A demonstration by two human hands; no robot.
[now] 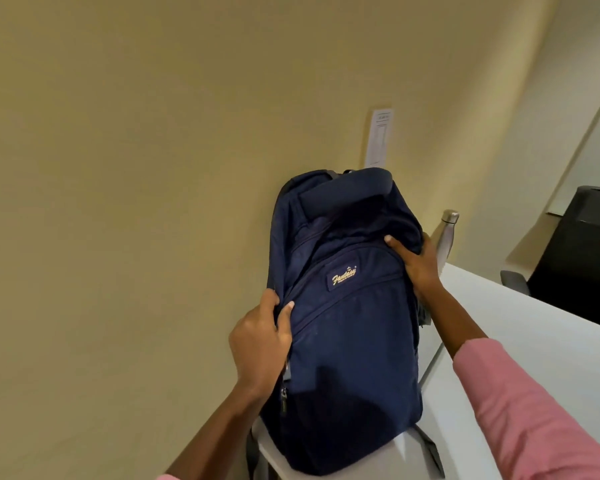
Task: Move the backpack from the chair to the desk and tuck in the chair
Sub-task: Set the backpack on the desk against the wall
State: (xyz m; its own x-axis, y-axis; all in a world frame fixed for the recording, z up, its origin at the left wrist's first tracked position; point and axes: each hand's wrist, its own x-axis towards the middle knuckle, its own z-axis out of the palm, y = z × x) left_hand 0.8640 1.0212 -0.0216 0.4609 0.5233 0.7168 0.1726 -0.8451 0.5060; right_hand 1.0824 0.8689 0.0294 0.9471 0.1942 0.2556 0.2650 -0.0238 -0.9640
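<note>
A navy backpack (347, 327) is seen standing upright on the white tabletop (520, 344), at its near-left corner, w/ its back side close to the beige wall (153, 168); actual contact w/ the wall can't be told. The pack's base is set on the tabletop edge, front pocket turned toward the camera, a small logo patch (342, 274) w/ yellow script shown on it. A padded top handle (347, 190) is seen across the top.

The pack is gripped by both hands. The left hand (260, 344) is clamped on the pack's left side seam, thumb pressed on the front panel by the zipper, fingers wrapped round the edge. The right hand (417, 263) is closed on the upper right corner, thumb laid over the front fabric, fingers hidden behind. The hands are held well apart, one per side. A pink sleeve (534, 410) is worn on the right arm; a bit of pink is also seen at the bottom edge by the left forearm.

A steel bottle (444, 240) is stood upright on the tabletop just behind the right hand, near the pack's right side. A white paper sheet (379, 138) is fixed to the wall above the pack. A black chair (579, 258) is seen at far right, beyond the tabletop, partly cut off by the frame.
</note>
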